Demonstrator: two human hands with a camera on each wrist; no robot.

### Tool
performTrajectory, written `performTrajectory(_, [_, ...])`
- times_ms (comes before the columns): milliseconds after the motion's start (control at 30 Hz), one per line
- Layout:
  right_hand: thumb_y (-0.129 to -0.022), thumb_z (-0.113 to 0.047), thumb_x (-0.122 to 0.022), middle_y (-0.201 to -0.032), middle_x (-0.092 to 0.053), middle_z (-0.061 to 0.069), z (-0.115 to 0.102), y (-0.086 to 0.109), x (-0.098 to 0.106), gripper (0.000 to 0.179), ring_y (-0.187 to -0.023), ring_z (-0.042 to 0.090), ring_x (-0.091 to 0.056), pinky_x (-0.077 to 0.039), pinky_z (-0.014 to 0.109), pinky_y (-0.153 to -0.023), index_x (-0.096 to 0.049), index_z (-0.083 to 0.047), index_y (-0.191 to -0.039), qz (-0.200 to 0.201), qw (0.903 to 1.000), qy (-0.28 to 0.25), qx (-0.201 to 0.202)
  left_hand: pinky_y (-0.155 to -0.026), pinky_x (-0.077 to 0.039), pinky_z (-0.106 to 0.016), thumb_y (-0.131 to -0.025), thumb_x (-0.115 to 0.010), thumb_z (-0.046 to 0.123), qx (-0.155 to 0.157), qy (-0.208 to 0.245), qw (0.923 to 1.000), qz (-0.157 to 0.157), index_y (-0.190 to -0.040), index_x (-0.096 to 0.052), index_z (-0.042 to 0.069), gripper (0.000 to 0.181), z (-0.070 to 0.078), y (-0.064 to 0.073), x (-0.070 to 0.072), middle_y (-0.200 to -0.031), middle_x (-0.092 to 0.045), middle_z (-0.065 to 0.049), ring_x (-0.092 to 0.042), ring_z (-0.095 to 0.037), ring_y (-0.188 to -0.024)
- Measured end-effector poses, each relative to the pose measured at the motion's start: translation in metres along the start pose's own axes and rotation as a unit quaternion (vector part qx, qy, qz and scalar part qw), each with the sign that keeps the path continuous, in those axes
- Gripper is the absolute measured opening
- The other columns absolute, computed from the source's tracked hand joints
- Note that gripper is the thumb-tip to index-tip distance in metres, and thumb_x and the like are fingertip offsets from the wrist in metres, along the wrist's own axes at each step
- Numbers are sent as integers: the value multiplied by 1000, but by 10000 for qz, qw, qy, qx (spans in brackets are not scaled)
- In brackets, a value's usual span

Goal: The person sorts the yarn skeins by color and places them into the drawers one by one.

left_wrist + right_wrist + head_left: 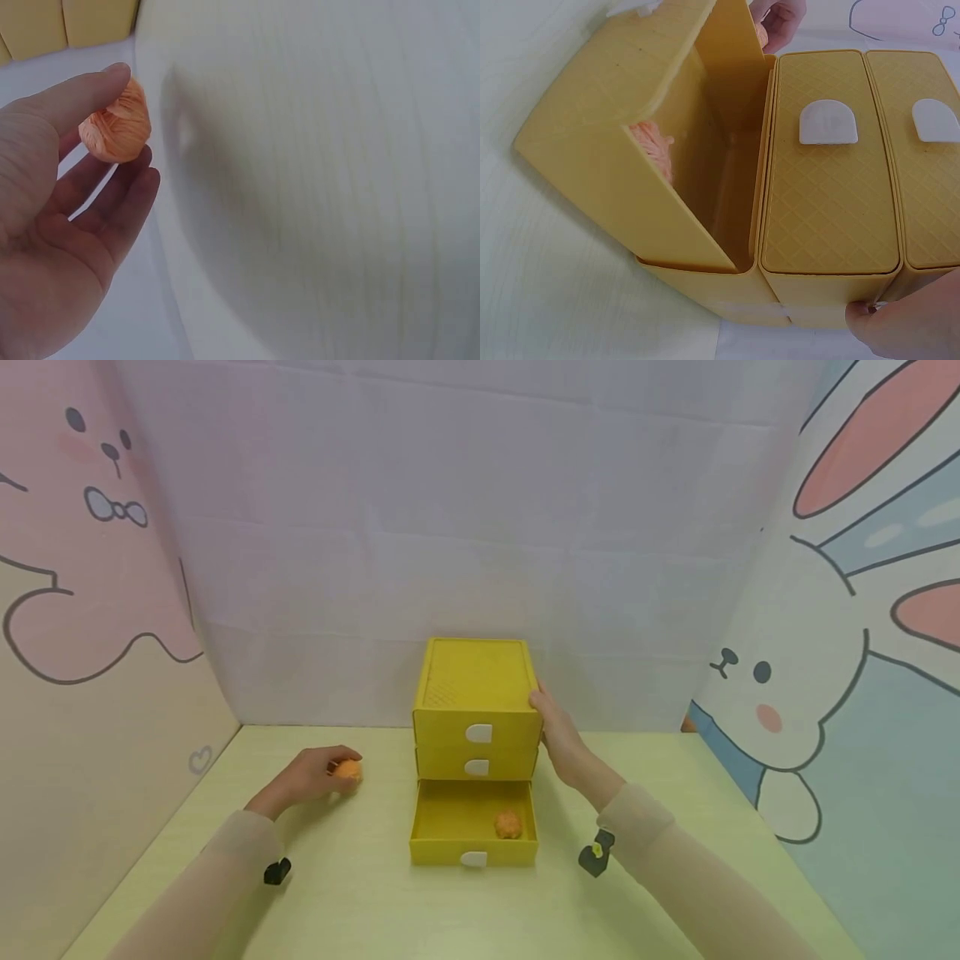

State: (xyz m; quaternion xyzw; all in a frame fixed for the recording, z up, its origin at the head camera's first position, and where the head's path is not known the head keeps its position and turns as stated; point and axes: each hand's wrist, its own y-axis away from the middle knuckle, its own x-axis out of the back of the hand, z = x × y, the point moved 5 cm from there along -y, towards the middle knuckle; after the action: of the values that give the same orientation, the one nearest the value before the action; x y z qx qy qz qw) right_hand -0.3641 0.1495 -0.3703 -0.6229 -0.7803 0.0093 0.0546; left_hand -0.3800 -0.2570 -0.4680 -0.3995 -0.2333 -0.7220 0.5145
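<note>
My left hand (318, 774) pinches a small orange ball of yarn (120, 124) between thumb and fingers, just above the table left of a yellow drawer box (477, 672). The bottom drawer (450, 814) is pulled out, and a second orange yarn ball (507, 825) lies inside toward its right side. The two drawers above are closed, with white tabs (828, 122) on their fronts. My right hand (561, 737) holds the right side of the box, its thumb near the top edge. Its other fingers are mostly hidden in the right wrist view.
A pale wood-grain table (337, 902) lies under the box. Behind stands a white cloth wall (480, 527). Side panels with a cartoon bear (90, 552) at left and a cartoon rabbit (795, 693) at right border the table.
</note>
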Motion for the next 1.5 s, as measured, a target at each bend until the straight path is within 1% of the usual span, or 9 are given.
performTrajectory(233, [-116, -40, -30, -179, -9, -5, -1, 0, -1, 63, -165, 21, -2, -8, 59, -132, -7, -29, -173, 0, 10000, 3, -31, -93, -58, -49, -97, -80, 19, -220, 71, 9997, -58, -137, -70, 7, 43, 18, 3, 1, -129, -71, -12, -67, -29, -110])
performTrajectory(533, [-115, -39, -32, -179, -10, -4, -2, -1, 0, 64, -165, 21, -5, -9, 58, -133, -8, -28, -173, 6, 10000, -4, -28, -90, -58, -41, -94, -84, 24, -502, 203, 9984, -155, -135, -71, 7, 46, 45, 7, -3, -124, -73, -6, -68, -20, -104])
performTrajectory(700, [-114, -39, -32, -179, -10, -4, -2, 0, 0, 64, -165, 21, -5, -9, 59, -132, -8, -29, -173, 14, 10000, 7, -40, -90, -60, -39, -93, -85, 24, -793, 257, 9963, -220, -134, -71, 7, 46, 63, 12, -7, -125, -73, -6, -68, -19, -103])
performTrajectory(867, [-115, -39, -32, -179, -10, -5, -2, 1, -1, 64, -165, 21, -4, -8, 58, -133, -8, -30, -173, -11, 10000, 11, -28, -87, -60, -32, -92, -86, 24, -1000, 276, 9942, -291, -133, -72, 8, 46, 79, 17, -12, -121, -73, -1, -68, -15, -99])
performTrajectory(933, [-115, -39, -32, -179, -10, -5, -2, 1, -1, 64, -165, 21, -4, -8, 59, -132, -8, -29, -173, -12, 10000, 3, -11, -87, -59, -31, -92, -86, 24, -1018, 310, 9938, -329, -133, -72, 8, 46, 87, 20, -14, -120, -73, 1, -67, -14, -99])
performTrajectory(1000, [-115, -39, -32, -179, -10, -5, -2, 1, -1, 64, -165, 21, -4, -9, 59, -132, -8, -29, -173, -10, 10000, -12, 3, -87, -60, -33, -92, -86, 24, -1136, 371, 9922, -368, -132, -72, 8, 46, 96, 21, -15, -119, -73, 2, -67, -13, -99])
performTrajectory(1267, [-115, -38, -33, -179, -10, -4, -2, 1, -1, 64, -165, 21, -5, -10, 58, -132, -9, -29, -173, -6, 10000, -45, 17, -88, -60, -31, -94, -84, 23, -1515, 498, 9860, -487, -129, -75, 13, 38, 129, 20, -32, -116, -73, 6, -65, -10, -98])
performTrajectory(1333, [-115, -39, -32, -179, -8, -4, -1, 1, 0, 64, -165, 21, -3, -9, 59, -132, -8, -29, -173, -28, 10000, -57, 21, -87, -60, -31, -94, -84, 22, -1621, 446, 9844, -513, -128, -75, 11, 37, 139, 19, -36, -116, -73, 5, -65, -10, -98])
performTrajectory(1500, [-116, -42, -31, -179, -5, -5, -1, 2, -1, 63, -165, 20, 0, -9, 57, -133, -6, -30, -173, -61, 9999, -92, 44, -87, -59, -33, -96, -82, 23, -1708, 278, 9829, -636, -127, -75, 8, 35, 158, 15, -48, -116, -73, 5, -63, -9, -98])
